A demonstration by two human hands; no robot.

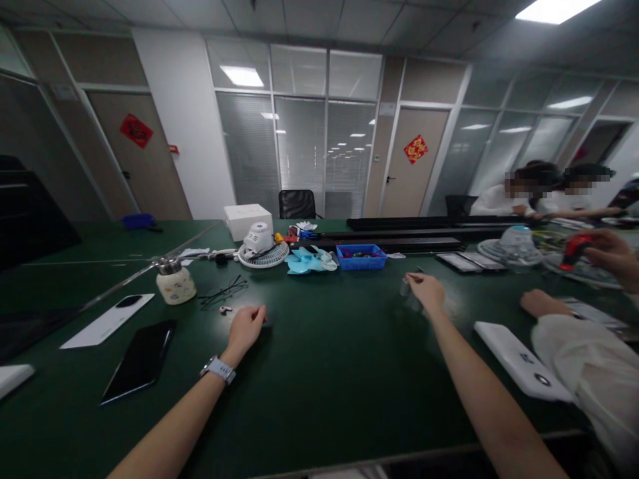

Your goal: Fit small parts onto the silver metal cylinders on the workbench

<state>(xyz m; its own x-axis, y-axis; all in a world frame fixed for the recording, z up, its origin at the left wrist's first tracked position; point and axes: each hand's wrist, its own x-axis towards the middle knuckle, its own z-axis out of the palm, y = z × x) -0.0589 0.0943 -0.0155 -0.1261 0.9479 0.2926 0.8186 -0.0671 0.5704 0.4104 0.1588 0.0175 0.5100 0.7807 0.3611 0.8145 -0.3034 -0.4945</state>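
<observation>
My left hand (245,327) rests on the green table (324,372), fingers curled and closed; nothing shows in them. A small pale part (225,310) lies just left of it, beside a bunch of black cable ties (224,291). A watch sits on my left wrist. My right hand (426,291) reaches further out, fingers pinched on a small clear object (405,287) that I cannot make out. Beyond both hands lie a white fan body on its grille (260,247), light blue fan blades (310,260) and a blue tray (361,256) of small parts.
A black phone (140,360) and a white phone (108,320) lie at the left, a cream jar (174,282) behind them. A white box (248,220) stands at the back. A co-worker's hand (606,253) at the right holds a red tool; a white case (519,359) lies nearby.
</observation>
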